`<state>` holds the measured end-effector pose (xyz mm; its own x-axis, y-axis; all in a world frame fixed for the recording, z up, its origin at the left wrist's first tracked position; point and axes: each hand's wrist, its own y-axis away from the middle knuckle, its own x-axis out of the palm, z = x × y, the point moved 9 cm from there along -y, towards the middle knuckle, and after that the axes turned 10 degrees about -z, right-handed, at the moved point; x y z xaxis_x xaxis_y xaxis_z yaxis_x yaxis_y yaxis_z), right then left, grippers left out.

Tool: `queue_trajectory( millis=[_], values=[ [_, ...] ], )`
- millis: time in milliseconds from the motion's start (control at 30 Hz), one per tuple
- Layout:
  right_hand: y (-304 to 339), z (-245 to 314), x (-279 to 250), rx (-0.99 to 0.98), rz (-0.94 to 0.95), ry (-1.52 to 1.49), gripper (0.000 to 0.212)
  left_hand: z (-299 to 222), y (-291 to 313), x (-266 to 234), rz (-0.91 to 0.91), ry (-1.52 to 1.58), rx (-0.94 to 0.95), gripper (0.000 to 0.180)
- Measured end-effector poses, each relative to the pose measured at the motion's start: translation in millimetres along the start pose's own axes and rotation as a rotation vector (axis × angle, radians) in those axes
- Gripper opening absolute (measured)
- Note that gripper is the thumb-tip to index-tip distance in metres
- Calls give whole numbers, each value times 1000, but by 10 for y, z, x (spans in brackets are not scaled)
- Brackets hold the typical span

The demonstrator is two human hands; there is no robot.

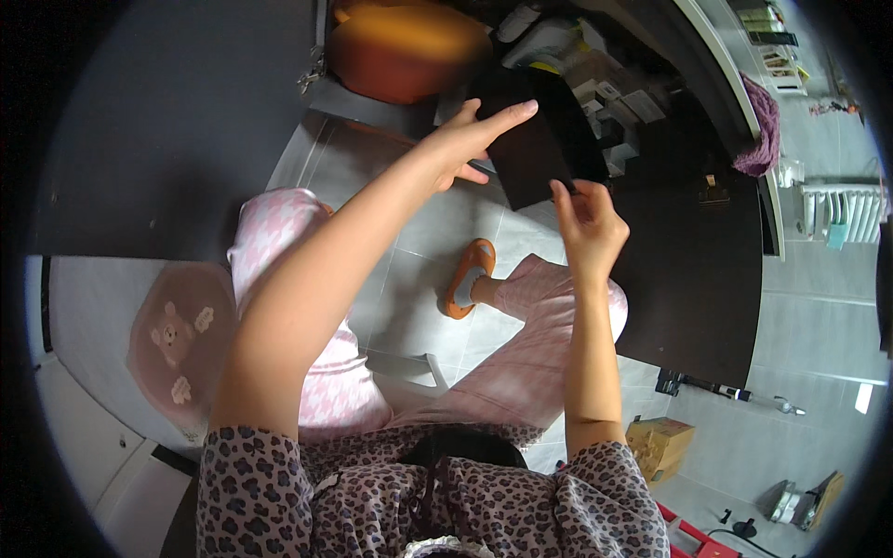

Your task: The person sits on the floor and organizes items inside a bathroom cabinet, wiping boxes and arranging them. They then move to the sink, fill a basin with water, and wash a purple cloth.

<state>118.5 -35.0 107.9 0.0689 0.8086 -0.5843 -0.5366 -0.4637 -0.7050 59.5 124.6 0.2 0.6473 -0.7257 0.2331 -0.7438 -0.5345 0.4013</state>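
Observation:
A flat black rectangular panel (528, 166) is held up in front of the open cabinet, slightly tilted. My left hand (465, 147) is at its left edge, with the thumb stretched across its dark face and some fingers partly hidden by it. Its near right corner is pinched between the thumb and fingers of my right hand (591, 223). Behind the panel another very dark surface (569, 116) shows; I cannot tell whether the two are joined.
An orange-brown rounded container (405, 51), blurred, sits at the cabinet's left. Small boxes (614, 107) crowd its inside. Dark door panels flank me on the left (167, 130) and right (693, 270). A cardboard box (659, 446) stands on the tiled floor, and purple cloth (761, 126) hangs at the right.

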Motion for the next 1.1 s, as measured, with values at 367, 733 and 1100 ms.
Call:
queue_trajectory(
  millis=[367,733,1100],
  values=[
    [-137,102,262,15,-46,-312,18,69,-222,248,-21,237,-24,76],
    [-7,-1335,413,1116,216,-837,73,3,-361,360,-62,281,4,67],
    [78,-1067,553,1166,436,-1005,83,198,-280,369,-83,312,-86,63]
  ],
)
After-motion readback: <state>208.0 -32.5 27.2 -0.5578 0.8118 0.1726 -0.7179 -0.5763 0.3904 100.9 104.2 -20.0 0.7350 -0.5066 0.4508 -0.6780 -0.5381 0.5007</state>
